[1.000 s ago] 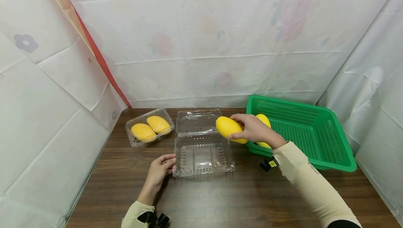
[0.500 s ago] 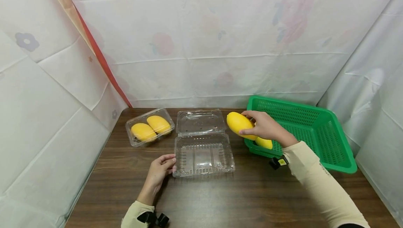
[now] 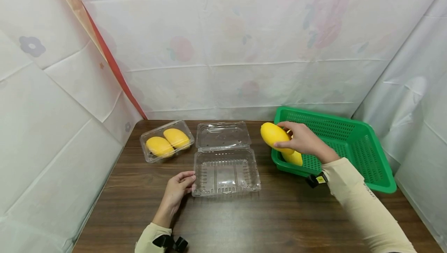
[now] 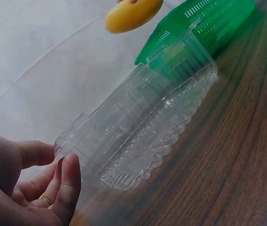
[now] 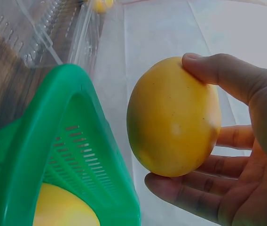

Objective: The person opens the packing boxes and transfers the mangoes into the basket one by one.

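My right hand [image 3: 303, 141] grips a yellow mango [image 3: 275, 137] above the left end of the green basket [image 3: 378, 167]. In the right wrist view the thumb lies on one side of the held mango [image 5: 173, 117] and the fingers on the other. Below it, a second mango [image 3: 293, 158] lies inside the basket, partly hidden. At the table's middle stands a clear plastic clamshell box [image 3: 225, 173], its lid [image 3: 222, 136] folded back. Thumb and fingers of my left hand [image 3: 177, 189] pinch the box's left edge, which shows closely in the left wrist view [image 4: 129, 127].
Another clear box [image 3: 148, 159] with two mangoes [image 3: 159, 146] sits at the back left of the brown wooden table [image 3: 227, 229]. White patterned sheets [image 3: 223, 51] hang behind the table and along both sides.
My right hand has carried the mango rightward, from beside the clamshell box's right edge to over the basket's left end. The left hand and the box have stayed in place.
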